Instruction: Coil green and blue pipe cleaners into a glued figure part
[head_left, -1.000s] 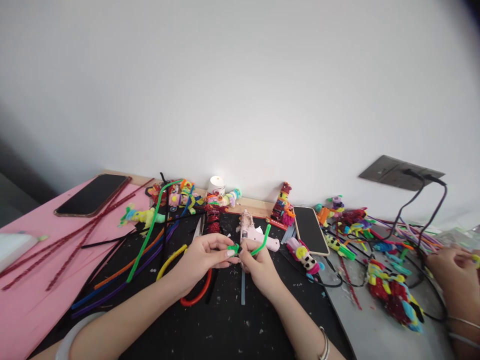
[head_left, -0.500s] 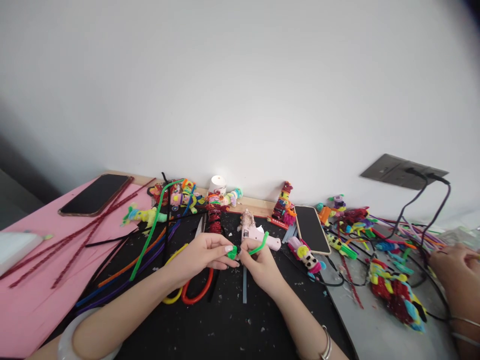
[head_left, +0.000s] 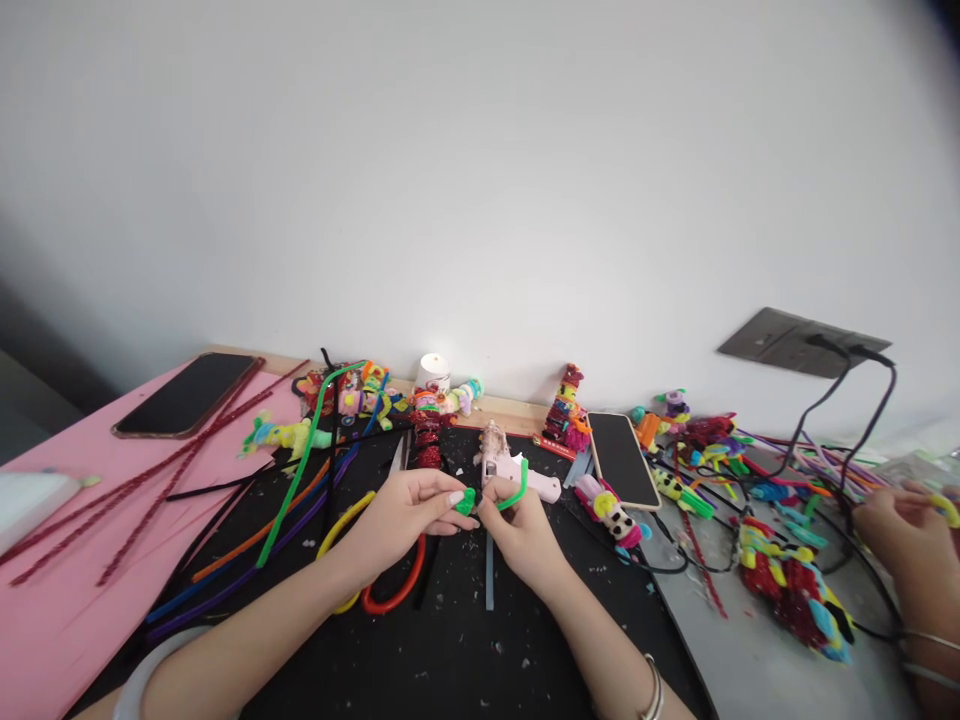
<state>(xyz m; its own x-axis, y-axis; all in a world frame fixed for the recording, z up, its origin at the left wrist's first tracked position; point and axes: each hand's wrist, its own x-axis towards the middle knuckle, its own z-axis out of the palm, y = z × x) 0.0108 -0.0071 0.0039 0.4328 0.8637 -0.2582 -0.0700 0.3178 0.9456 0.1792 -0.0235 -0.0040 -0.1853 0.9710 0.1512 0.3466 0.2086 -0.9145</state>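
Over the black mat, my left hand [head_left: 421, 504] is closed, pinching a small green pipe-cleaner coil [head_left: 466, 502] between thumb and fingers. My right hand [head_left: 519, 528] is closed on the free length of the same green pipe cleaner [head_left: 523, 482], whose bent end stands up above the fingers. Fingertips of both hands nearly meet. Just behind the right hand lies a pale pink glue gun [head_left: 544, 488]. Scissors with a red handle loop [head_left: 396, 604] and a yellow one [head_left: 330, 540] lie partly hidden under my left hand and forearm.
Pipe cleaners, among them a long green one [head_left: 296, 490], lie left. One phone [head_left: 187, 395] rests on pink board, another [head_left: 624, 460] right of the glue gun. Pipe-cleaner figures [head_left: 566, 410] and a paper cup [head_left: 433, 373] stand along the wall. A co-worker's hand [head_left: 896, 530] is at right.
The green pipe cleaner's free end has swung from slanting right to nearly upright. My hands hold almost the same place. At right, the co-worker's hand has shifted and something yellow shows in it.
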